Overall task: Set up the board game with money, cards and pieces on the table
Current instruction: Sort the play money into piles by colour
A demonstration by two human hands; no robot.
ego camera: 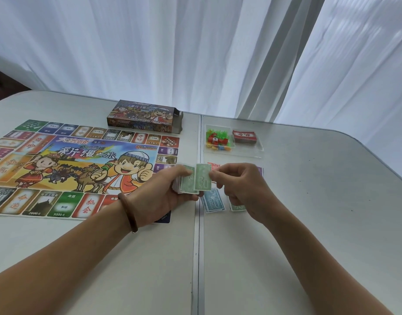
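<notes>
The colourful game board [66, 169] lies flat on the left half of the table. My left hand [166, 193] grips a stack of play money [186, 181] just off the board's right edge. My right hand [238, 185] pinches a green 500 note [202, 178] at the top of that stack. Below my hands a blue 1000 note pile [212, 202] and a green note pile [236, 206] lie on the table. A red note [213, 167] and a purple note [260, 170] show behind my right hand.
The game box [143, 115] stands open-ended behind the board. A clear plastic tray [252, 153] holds several small coloured pieces [217, 139] and a red card deck [244, 137]. A seam [198, 246] splits the white table; white curtains hang behind.
</notes>
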